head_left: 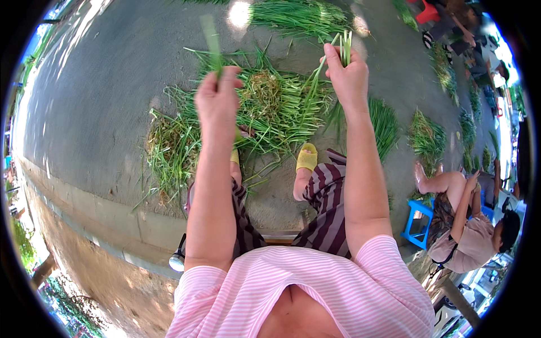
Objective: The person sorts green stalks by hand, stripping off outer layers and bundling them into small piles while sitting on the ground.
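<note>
My right hand is raised and closed round a small bunch of chives. Their pale stem ends stick up past the thumb, and green leaves trail down toward the ground. Over the left part of the pile, my left hand pinches a few green chive blades that point away from me and are smeared by motion. Below both hands a wide heap of loose chives lies on the ground before my feet. Yellowish withered leaves are mixed into its middle.
Beyond the heap lies a long row of chives. Another green bunch is right of my right forearm. A yellow slipper stands at the heap's near edge. At right, a seated person is near a blue stool and further chives.
</note>
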The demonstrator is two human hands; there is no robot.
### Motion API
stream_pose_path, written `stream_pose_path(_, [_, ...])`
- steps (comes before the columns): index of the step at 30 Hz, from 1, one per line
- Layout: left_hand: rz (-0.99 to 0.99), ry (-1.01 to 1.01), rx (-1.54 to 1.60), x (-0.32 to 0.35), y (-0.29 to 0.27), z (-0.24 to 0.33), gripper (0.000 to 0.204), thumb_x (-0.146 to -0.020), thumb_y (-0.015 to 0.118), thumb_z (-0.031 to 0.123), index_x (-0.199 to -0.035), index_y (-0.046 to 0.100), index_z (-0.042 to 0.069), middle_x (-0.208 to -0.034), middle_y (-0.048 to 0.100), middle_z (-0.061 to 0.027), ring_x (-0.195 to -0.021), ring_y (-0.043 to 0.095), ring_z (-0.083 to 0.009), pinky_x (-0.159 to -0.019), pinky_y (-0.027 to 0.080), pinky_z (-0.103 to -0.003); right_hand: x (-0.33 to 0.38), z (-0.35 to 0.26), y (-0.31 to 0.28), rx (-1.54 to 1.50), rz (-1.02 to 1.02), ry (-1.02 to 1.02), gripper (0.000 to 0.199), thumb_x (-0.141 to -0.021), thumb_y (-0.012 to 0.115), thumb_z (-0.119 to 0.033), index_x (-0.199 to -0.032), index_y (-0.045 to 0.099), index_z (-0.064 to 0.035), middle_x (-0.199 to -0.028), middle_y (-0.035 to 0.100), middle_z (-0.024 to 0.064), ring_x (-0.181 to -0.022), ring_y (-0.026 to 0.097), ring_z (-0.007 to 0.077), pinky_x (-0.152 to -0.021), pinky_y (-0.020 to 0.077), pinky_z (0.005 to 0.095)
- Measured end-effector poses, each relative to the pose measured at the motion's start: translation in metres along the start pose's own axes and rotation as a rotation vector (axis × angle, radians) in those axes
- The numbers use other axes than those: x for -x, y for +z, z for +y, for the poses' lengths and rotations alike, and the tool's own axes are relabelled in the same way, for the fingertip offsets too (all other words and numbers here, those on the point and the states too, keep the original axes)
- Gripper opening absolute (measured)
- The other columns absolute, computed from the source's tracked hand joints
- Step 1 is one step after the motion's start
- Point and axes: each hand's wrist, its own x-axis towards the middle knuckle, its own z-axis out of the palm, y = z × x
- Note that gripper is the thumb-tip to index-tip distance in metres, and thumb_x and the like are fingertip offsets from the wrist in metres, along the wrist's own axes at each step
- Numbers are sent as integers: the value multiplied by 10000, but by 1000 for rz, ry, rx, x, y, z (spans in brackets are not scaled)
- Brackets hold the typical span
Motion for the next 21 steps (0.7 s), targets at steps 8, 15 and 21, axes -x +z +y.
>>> stream_pose_path(8, [-349, -83, 22, 23, 34, -17, 251, -857, 749, 214, -1019, 692, 31, -687, 584, 49, -525, 435, -28, -467, 321, -201, 26, -10, 25, -163, -328, 109, 313, -909, 684, -327, -939, 656, -16, -751, 663, 16, -595, 545, 59, -556, 457, 219])
stream_pose_path(15, [-398, -176, 21, 24, 29, -11, 220, -874, 729, 216, -981, 699, 27, -653, 572, 53, -497, 422, -21, -448, 317, -196, 26, -3, 27, -3, -346, 17, 347, -923, 632, -335, -947, 643, 11, -731, 672, 93, -645, 632, 184, -625, 491, 346])
stream_pose_path(21, [-309, 72, -241, 23, 36, -18, 202, -896, 704, 234, -948, 710, 39, -637, 545, 55, -534, 434, -20, -471, 343, -211, 25, -1, 26, 124, -446, 16, 340, -925, 623, -330, -949, 636, 9, -699, 644, 103, -646, 613, 197, -640, 476, 362])
